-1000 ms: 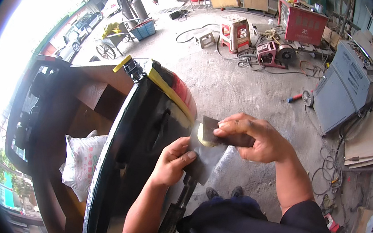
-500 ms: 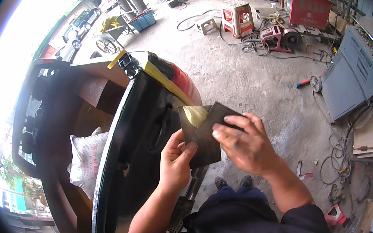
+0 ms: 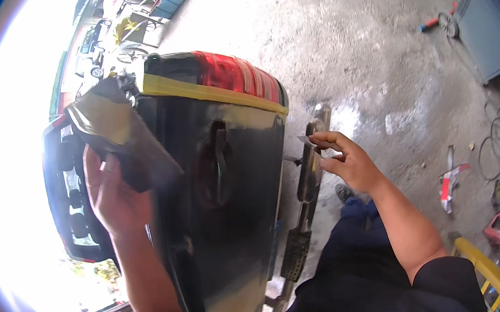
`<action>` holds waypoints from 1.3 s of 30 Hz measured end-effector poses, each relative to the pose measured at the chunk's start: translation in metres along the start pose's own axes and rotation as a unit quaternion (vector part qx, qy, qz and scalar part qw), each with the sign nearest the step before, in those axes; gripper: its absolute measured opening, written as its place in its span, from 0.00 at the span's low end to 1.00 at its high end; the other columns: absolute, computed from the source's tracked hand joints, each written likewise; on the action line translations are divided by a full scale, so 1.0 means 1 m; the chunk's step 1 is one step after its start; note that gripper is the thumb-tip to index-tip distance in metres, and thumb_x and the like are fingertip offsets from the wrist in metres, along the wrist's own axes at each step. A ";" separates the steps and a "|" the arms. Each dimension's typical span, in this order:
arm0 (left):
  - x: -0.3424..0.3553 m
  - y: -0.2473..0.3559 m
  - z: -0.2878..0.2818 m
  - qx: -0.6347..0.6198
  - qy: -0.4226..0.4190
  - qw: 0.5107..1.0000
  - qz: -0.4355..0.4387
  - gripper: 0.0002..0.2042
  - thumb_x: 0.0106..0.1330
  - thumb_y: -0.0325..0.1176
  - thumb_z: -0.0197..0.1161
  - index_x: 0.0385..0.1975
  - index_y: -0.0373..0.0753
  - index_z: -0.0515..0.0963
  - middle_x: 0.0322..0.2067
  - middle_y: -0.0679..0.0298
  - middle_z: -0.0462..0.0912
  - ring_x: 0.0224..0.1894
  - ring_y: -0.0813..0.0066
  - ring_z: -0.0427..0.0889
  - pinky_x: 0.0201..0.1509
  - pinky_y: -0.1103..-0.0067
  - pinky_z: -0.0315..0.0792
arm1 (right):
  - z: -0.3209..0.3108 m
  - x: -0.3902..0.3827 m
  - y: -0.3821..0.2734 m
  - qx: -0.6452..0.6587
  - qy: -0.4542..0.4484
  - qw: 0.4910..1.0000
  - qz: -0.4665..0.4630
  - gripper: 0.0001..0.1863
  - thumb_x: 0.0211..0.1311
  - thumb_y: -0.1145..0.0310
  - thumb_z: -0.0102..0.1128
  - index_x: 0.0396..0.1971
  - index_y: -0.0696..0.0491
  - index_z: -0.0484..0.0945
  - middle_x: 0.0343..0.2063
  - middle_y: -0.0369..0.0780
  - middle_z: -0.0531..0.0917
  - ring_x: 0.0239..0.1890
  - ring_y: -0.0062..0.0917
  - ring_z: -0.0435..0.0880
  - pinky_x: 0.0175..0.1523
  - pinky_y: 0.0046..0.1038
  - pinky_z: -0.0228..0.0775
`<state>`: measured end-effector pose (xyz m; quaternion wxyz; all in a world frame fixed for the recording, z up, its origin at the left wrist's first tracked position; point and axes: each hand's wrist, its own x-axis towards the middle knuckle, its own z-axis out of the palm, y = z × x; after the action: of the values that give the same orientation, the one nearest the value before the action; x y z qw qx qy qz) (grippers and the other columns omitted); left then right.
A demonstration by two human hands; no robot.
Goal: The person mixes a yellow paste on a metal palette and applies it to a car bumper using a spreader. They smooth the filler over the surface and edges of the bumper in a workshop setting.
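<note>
My left hand (image 3: pixel 112 193) grips a dark flat board (image 3: pixel 142 156) with a pale yellow smear of paste (image 3: pixel 107 120) on it, raised at the left. My right hand (image 3: pixel 346 157) is closed on a thin flat spreader (image 3: pixel 308 142), held over the chrome bumper (image 3: pixel 306 186). Between my hands stands a vehicle's dark rear panel (image 3: pixel 222 233) with a recessed handle (image 3: pixel 219 147) and beige patches near its edges. Yellow tape (image 3: pixel 212 94) borders the red taillight (image 3: pixel 228 72) above it.
A grey machine (image 3: pixel 485 30) with cables (image 3: pixel 491 159) stands at the right. A yellow metal frame (image 3: pixel 484 265) is at the lower right, near a red object (image 3: pixel 495 228). A blue basket (image 3: pixel 164 2) and parked cars are beyond the vehicle.
My hands have moved apart: the left went up and leftward with the board, the right away with the spreader. The view has turned, bringing the rear panel and taillight more centrally into sight.
</note>
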<state>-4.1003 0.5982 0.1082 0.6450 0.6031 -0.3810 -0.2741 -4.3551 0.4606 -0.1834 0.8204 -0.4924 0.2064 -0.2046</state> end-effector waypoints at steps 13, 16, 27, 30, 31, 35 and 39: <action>0.033 -0.019 -0.068 0.010 -0.001 0.999 0.047 0.19 0.72 0.21 0.50 0.63 0.33 0.67 0.40 0.58 0.73 0.37 0.71 0.72 0.38 0.78 0.69 | 0.065 0.095 0.044 -0.077 0.070 0.988 -0.115 0.31 0.60 0.74 0.61 0.66 0.53 0.71 0.55 0.45 0.77 0.62 0.36 0.73 0.69 0.34 0.61; 0.033 -0.004 -0.087 0.025 -0.058 0.998 0.018 0.21 0.74 0.21 0.48 0.66 0.38 0.65 0.41 0.63 0.73 0.36 0.75 0.69 0.36 0.80 0.67 | 0.080 0.102 0.045 -0.100 0.095 0.983 -0.119 0.30 0.60 0.74 0.61 0.66 0.53 0.71 0.54 0.46 0.77 0.61 0.37 0.73 0.68 0.34 0.62; 0.022 0.018 -0.113 0.044 -0.024 0.998 0.040 0.22 0.74 0.21 0.47 0.68 0.40 0.65 0.42 0.64 0.73 0.37 0.76 0.69 0.37 0.80 0.67 | 0.095 0.111 0.051 -0.116 0.132 0.971 -0.164 0.31 0.58 0.76 0.63 0.65 0.54 0.72 0.54 0.46 0.77 0.60 0.38 0.74 0.66 0.33 0.64; 0.020 0.020 -0.115 0.049 -0.014 0.998 0.044 0.22 0.74 0.22 0.47 0.68 0.40 0.65 0.42 0.64 0.73 0.37 0.76 0.69 0.37 0.80 0.67 | 0.097 0.111 0.048 -0.092 0.137 0.975 -0.148 0.30 0.58 0.75 0.62 0.63 0.55 0.72 0.55 0.46 0.79 0.61 0.42 0.73 0.66 0.38 0.64; 0.021 0.021 -0.115 0.051 -0.012 0.998 0.044 0.22 0.74 0.22 0.47 0.68 0.39 0.65 0.42 0.64 0.73 0.37 0.76 0.69 0.37 0.80 0.67 | 0.098 0.111 0.048 -0.084 0.139 0.976 -0.143 0.29 0.58 0.74 0.62 0.63 0.55 0.72 0.55 0.45 0.80 0.61 0.43 0.73 0.66 0.41 0.64; 0.019 0.023 -0.117 0.056 -0.002 0.997 0.045 0.22 0.75 0.22 0.47 0.68 0.39 0.65 0.43 0.64 0.73 0.38 0.76 0.69 0.37 0.80 0.67 | 0.100 0.111 0.047 -0.088 0.145 0.975 -0.144 0.29 0.58 0.75 0.62 0.62 0.55 0.73 0.56 0.44 0.80 0.61 0.41 0.73 0.66 0.39 0.64; 0.019 0.024 -0.120 0.059 0.006 0.997 0.048 0.22 0.75 0.22 0.47 0.68 0.39 0.64 0.43 0.63 0.73 0.38 0.76 0.70 0.38 0.80 0.67 | 0.103 0.111 0.048 -0.104 0.145 0.972 -0.153 0.30 0.58 0.78 0.63 0.64 0.55 0.73 0.58 0.43 0.79 0.62 0.36 0.73 0.67 0.33 0.63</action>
<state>-3.9941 0.6540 0.1375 0.6226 0.6230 -0.4213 -0.2161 -4.2007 0.4960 -0.1967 0.6848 -0.5660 0.2653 -0.3745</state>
